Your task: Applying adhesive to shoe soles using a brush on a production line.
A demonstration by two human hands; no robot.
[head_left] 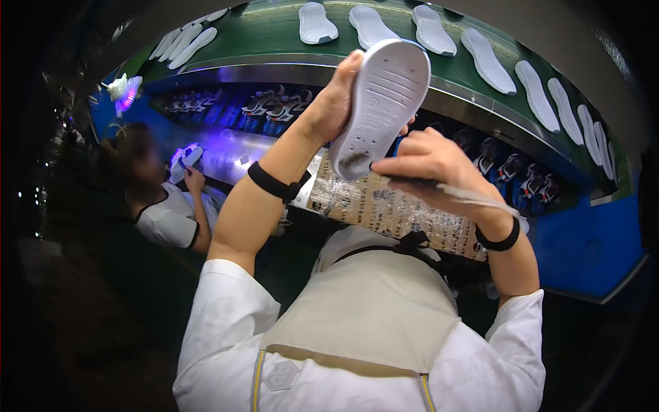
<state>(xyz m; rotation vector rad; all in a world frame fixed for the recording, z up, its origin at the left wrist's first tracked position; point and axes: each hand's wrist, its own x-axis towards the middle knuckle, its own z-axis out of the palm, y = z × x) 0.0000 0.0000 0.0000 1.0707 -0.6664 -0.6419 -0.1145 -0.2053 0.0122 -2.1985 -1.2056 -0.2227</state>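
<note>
My left hand (pixel 335 103) grips a white shoe sole (pixel 391 86) by its left edge, thumb on the face turned toward me. The sole stands tilted, one end up and the other down near my right hand. Ridges and small holes mark its face, and a dark smudge (pixel 355 161) lies near the lower end. My right hand (pixel 436 163) is closed around a slim brush-like tool (pixel 419 184) with a dark shaft and a pale, thin tail. An outstretched finger reaches the sole's lower edge, beside a small dark tip. Whether that tip belongs to the tool, I cannot tell.
Several white soles (pixel 489 62) lie along a green conveyor belt (pixel 268 38) ahead. Under its metal edge, shoes (pixel 278 106) stand on a lower shelf. A work surface with printed brown covering (pixel 384 206) lies below my hands. A co-worker (pixel 168 206) handles a shoe at left.
</note>
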